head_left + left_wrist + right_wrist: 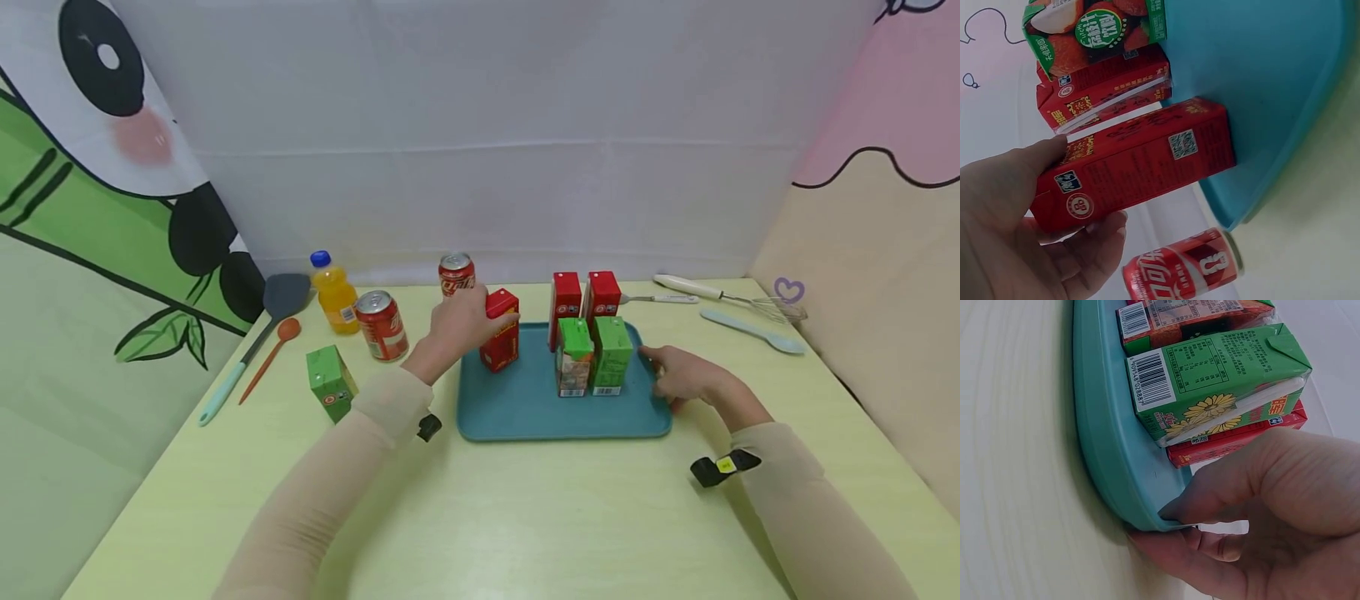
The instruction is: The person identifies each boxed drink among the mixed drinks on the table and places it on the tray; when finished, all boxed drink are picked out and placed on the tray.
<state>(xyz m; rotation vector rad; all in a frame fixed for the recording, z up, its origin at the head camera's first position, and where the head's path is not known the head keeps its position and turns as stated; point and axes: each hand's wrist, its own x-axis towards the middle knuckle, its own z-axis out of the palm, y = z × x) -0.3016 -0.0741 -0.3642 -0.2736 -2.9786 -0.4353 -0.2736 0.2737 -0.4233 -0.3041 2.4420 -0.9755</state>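
My left hand (467, 321) grips a red drink carton (501, 333) by its top, thumb on one side and fingers on the other. That carton stands over the left part of a blue tray (517, 417); in the left wrist view its base (1225, 134) seems to meet the tray. With thumb above and fingers below, my right hand (686, 372) pinches the tray's right rim. On the tray, two red cartons (566, 296) (602, 292) stand behind a green carton with fruit pictures (574, 354) and a plain green carton (611, 354).
Left of the tray are a green carton (330, 382), a cola can (381, 325) and an orange juice bottle (335, 293). Another cola can (456, 273) stands behind. A turner (255, 346) and orange spoon (272, 358) lie far left; a whisk (727, 293) and pale blue spatula (752, 330) lie right.
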